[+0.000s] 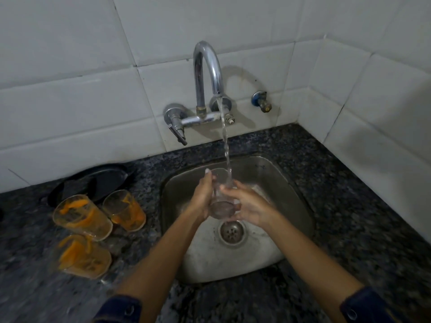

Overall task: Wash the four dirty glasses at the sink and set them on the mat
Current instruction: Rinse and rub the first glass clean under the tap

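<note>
Over the steel sink both my hands hold one clear glass under the running tap. Water streams down into the glass. My left hand wraps its left side, thumb up at the rim. My right hand curls round its right side and base. Three dirty glasses streaked with orange stand on the counter to the left: one at the back, one further left, one nearest me.
A black plate with a dark item on it lies on the speckled granite counter behind the dirty glasses. The drain sits below the held glass. White tiled walls close the back and right. A small valve juts from the wall.
</note>
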